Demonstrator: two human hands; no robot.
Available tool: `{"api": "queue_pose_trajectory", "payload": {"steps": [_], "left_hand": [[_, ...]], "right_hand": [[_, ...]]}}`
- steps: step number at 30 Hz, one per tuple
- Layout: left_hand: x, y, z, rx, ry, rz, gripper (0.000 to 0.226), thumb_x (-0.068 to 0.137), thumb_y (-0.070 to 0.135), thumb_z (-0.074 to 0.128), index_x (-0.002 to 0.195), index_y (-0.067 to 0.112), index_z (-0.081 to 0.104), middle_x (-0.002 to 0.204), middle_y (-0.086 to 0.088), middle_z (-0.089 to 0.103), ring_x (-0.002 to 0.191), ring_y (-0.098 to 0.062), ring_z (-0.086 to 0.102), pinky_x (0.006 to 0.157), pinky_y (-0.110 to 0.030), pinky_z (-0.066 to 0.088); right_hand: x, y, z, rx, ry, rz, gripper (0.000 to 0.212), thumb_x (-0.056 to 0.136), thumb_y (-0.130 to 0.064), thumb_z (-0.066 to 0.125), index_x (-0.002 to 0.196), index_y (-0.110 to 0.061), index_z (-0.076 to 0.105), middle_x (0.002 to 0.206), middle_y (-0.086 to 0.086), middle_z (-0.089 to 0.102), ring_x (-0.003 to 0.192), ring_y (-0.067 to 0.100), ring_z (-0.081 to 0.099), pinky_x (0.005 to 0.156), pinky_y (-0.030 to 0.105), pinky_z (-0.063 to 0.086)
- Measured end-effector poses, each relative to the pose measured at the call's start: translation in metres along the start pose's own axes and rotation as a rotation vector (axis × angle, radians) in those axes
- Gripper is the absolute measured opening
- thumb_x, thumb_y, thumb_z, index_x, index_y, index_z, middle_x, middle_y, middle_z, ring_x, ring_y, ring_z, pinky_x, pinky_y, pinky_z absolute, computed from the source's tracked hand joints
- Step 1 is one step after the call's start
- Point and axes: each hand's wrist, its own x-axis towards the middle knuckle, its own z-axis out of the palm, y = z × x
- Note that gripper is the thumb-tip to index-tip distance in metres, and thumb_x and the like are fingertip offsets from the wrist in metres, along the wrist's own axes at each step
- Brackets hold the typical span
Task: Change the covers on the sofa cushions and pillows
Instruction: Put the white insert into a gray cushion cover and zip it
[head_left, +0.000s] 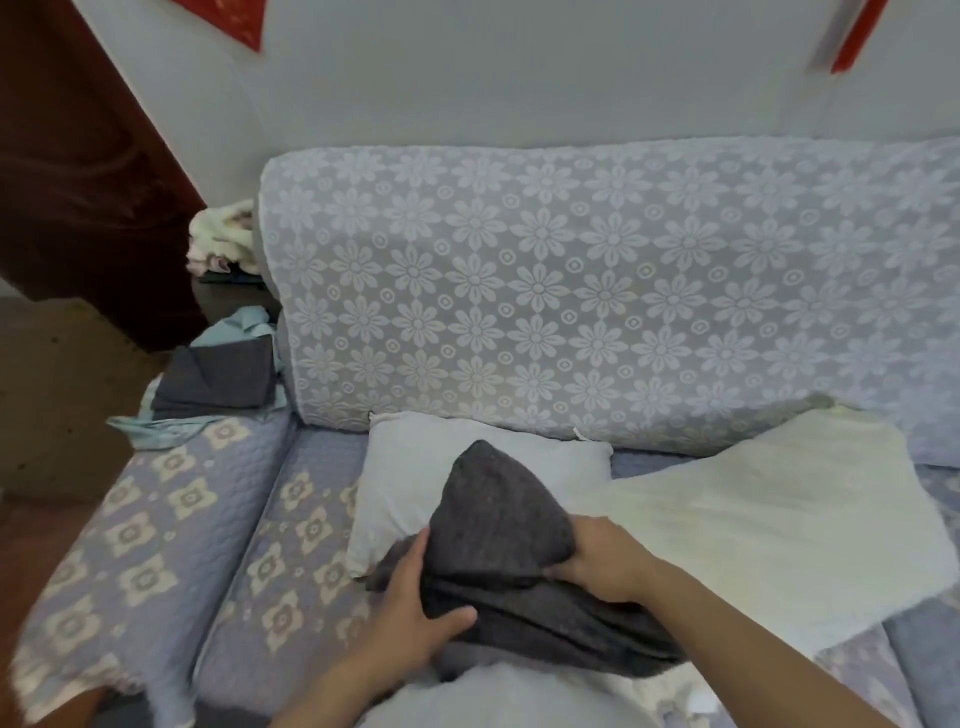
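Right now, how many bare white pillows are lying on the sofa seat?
2: one white pillow under the dark grey cover both hands hold, one cream pillow to its right. Others may be hidden.

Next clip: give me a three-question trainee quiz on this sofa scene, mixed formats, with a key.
1. True or false: both hands grip the dark grey cover.
2. Which lies right of the grey cover? A) cream cover B) folded grey cloth C) crumpled white cloth
3. Fill in: the bare white pillow lies on the sofa ____.

Key: 1 true: left hand, right hand. 2 A. 3 seat.
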Motion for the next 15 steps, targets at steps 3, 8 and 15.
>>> {"api": "queue_pose_trajectory", "payload": {"steps": [3,8,15], "left_hand": [[-0.010,-0.042,0.003,-0.089,0.034,-0.105,0.124,0.060,0.057,0.092,0.148,0.055,0.006,0.159,0.014,0.026,0.142,-0.004,0.037,0.112,-0.026,0.040],[-0.007,-0.030,-0.022,0.160,0.425,-0.005,0.111,0.063,0.067,0.076,0.156,0.028,0.029,0.155,0.003,0.036,0.143,-0.016,0.035,0.116,-0.040,0.035],[0.027,0.016,-0.032,0.295,0.443,0.130,0.066,0.098,0.032,0.064,0.153,0.043,0.030,0.161,0.015,0.021,0.150,0.000,0.012,0.119,-0.018,0.010]], "right_hand": [[-0.002,-0.021,-0.009,0.365,0.001,-0.089,0.030,0.075,-0.045,0.077,0.097,-0.025,0.073,0.100,-0.011,0.076,0.097,0.012,0.069,0.093,0.041,0.053],[-0.002,-0.074,-0.078,0.867,-0.029,-0.155,0.022,0.083,-0.006,0.074,0.104,-0.011,0.076,0.100,0.006,0.078,0.095,0.024,0.074,0.086,0.033,0.057],[0.017,0.037,-0.119,1.431,0.059,0.221,0.058,0.057,-0.024,0.091,0.106,0.001,0.074,0.092,0.020,0.075,0.078,0.030,0.074,0.074,0.043,0.062]]}}
